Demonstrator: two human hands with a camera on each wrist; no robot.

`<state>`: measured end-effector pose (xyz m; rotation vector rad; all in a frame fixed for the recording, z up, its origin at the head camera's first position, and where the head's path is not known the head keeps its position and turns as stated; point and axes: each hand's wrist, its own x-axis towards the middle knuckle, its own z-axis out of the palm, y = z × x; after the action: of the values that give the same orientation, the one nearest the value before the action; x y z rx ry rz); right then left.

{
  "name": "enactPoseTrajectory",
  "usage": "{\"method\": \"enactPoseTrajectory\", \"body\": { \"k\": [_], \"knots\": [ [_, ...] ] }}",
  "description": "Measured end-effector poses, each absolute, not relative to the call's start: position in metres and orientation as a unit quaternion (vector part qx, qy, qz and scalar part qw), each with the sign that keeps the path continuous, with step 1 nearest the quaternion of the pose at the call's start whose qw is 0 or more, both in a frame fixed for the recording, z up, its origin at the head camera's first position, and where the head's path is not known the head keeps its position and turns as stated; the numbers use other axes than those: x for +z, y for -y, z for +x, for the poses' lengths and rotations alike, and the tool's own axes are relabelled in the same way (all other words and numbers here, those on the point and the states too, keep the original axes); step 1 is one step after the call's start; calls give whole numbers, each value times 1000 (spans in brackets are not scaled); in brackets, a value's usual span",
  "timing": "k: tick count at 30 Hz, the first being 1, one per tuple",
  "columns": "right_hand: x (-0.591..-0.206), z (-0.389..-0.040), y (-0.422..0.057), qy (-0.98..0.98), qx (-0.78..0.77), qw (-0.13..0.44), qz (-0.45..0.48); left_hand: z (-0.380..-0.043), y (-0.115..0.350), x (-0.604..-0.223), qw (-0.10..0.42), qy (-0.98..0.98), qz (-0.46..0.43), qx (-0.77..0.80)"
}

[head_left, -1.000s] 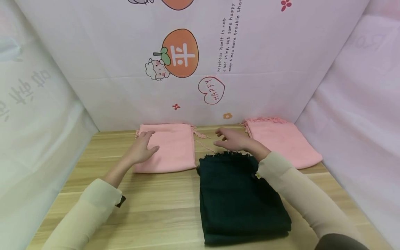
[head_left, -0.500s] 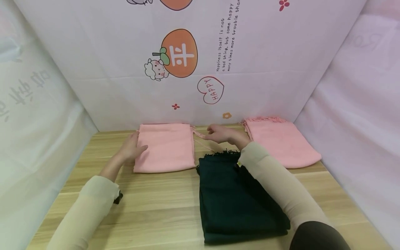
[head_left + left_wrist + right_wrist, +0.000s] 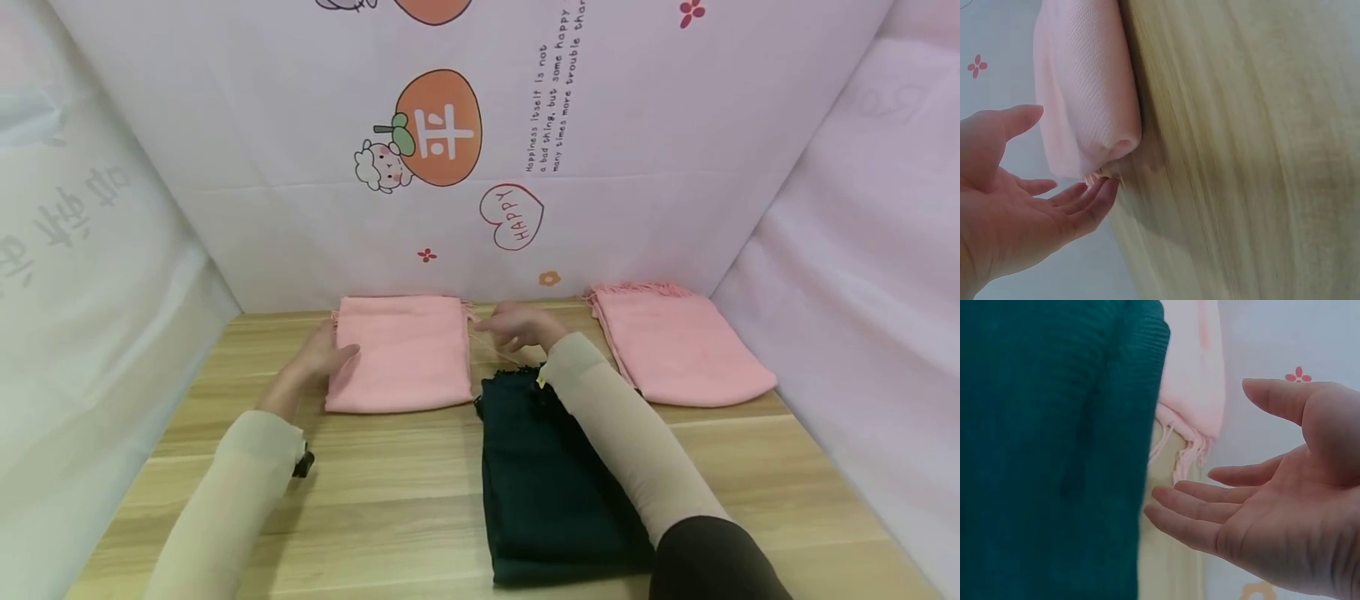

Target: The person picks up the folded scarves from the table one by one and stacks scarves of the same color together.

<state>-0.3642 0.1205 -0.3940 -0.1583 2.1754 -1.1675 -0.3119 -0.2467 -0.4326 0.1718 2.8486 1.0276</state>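
Note:
A folded pink fringed scarf (image 3: pixel 405 354) lies at the back left of the wooden table. My left hand (image 3: pixel 318 360) is at its left edge, thumb above the cloth; in the left wrist view the fingers (image 3: pixel 1088 206) are relaxed, their tips right at the fringed corner. My right hand (image 3: pixel 522 325) is by the same scarf's right side, near its fringe (image 3: pixel 1191 450), fingers loosely extended and holding nothing in the right wrist view. Under my right forearm lies a folded dark green scarf (image 3: pixel 547 483), fringe toward the back, partly hidden by the sleeve.
Another folded pink scarf (image 3: pixel 682 346) lies at the back right, its fringe against the back wall. White printed cloth (image 3: pixel 262 167) stands as a wall behind the table (image 3: pixel 375 517), with white cloth sides (image 3: pixel 855 275) at left and right.
My left hand has come down to the left pink scarf's left edge. My right hand has moved left and slightly down, to that scarf's right side. The scarves lie as before.

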Motion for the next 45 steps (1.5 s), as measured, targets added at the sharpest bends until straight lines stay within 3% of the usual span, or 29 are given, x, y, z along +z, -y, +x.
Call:
{"method": "enactPoseTrajectory", "body": {
  "k": [8,20,31,45],
  "knots": [
    [-401,-370,-110,-764,-541,351,21,-314,245,-436,38,-919,78,385],
    [-413,-371,-74,-683,-616,379,101,-319,242,-442,93,-891,-2,445],
    [-424,-369,-52,-684,-601,403,94,-321,239,-445,127,-865,-28,484],
    [-427,-370,-44,-687,-622,363,89,-323,234,-441,152,-821,-33,549]
  ]
}}
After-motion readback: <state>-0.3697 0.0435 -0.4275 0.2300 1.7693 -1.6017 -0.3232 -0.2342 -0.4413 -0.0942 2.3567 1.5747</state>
